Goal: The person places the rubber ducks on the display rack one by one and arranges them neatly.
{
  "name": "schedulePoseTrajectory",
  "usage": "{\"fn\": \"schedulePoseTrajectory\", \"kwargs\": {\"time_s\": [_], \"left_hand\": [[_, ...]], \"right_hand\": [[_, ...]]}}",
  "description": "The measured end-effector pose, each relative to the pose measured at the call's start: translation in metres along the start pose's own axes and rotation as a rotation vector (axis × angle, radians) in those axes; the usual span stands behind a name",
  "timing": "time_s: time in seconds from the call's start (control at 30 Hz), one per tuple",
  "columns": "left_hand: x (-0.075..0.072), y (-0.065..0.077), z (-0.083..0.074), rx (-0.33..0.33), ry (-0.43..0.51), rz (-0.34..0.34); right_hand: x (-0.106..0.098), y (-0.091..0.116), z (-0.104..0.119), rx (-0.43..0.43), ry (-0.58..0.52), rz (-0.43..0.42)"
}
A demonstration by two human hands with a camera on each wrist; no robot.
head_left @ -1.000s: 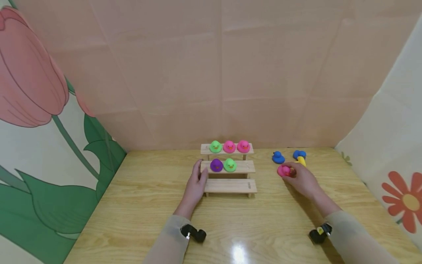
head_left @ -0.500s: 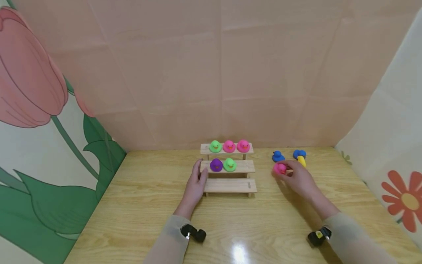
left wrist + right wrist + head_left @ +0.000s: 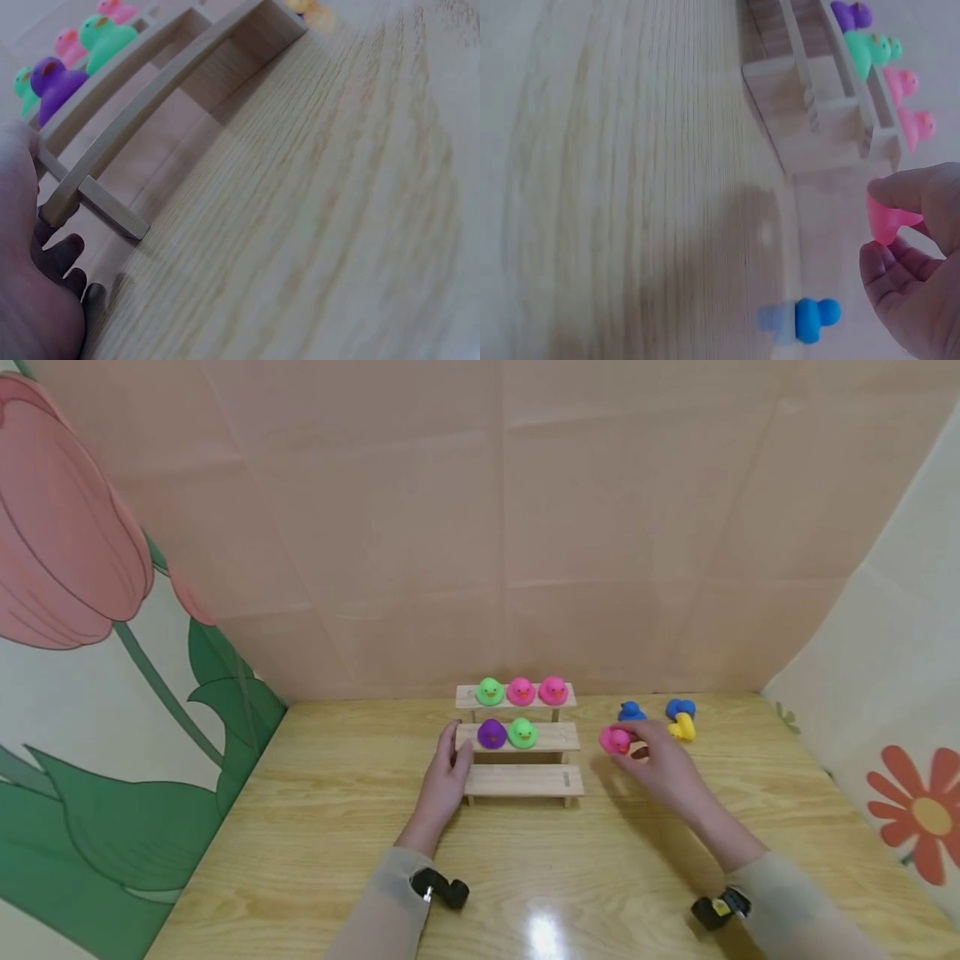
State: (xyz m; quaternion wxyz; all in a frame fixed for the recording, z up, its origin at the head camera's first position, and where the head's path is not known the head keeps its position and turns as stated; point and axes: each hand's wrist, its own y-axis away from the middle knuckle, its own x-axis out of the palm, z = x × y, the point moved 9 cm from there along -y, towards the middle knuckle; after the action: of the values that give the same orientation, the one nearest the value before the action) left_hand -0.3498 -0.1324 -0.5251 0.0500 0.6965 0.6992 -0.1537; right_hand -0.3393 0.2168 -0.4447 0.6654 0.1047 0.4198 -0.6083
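Note:
A three-tier wooden stand point(image 3: 525, 782) rests on the table. Its top tier carries a green rubber duck point(image 3: 491, 692) and two pink ones point(image 3: 521, 692); on the middle tier sit a purple rubber duck point(image 3: 492, 734) and a green one point(image 3: 523, 733). My left hand point(image 3: 444, 781) holds the stand's left end, thumb in front and fingers round the side. Right of the stand, my right hand point(image 3: 663, 770) pinches a pink rubber duck point(image 3: 615, 741) between thumb and fingers. The right wrist view shows this pink duck point(image 3: 889, 217) raised above the table.
Behind the right hand lie two blue rubber ducks point(image 3: 681, 707) and a yellow one point(image 3: 682, 727). A plain pinkish-brown cloth point(image 3: 495, 527) hangs along the table's back edge. Flower-printed panels point(image 3: 82, 760) flank the table point(image 3: 315, 827) on both sides.
My right hand has moved left toward the stand, carrying the pink rubber duck up from beside the others. More of the yellow duck now shows. My left hand stays at the stand.

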Motion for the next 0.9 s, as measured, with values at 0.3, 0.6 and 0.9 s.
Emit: {"fn": "schedulePoseTrajectory", "kwargs": {"time_s": [0.3, 0.6, 0.9], "left_hand": [[0.000, -0.001, 0.000, 0.007, 0.009, -0.006], [0.000, -0.001, 0.000, 0.012, 0.008, -0.005], [-0.001, 0.000, -0.001, 0.005, 0.004, -0.005]], "right_hand": [[0.009, 0.001, 0.017, -0.010, -0.018, 0.003], [0.020, -0.004, 0.034, 0.009, -0.038, 0.025], [0.034, -0.012, 0.043, 0.012, -0.063, 0.021]]}}
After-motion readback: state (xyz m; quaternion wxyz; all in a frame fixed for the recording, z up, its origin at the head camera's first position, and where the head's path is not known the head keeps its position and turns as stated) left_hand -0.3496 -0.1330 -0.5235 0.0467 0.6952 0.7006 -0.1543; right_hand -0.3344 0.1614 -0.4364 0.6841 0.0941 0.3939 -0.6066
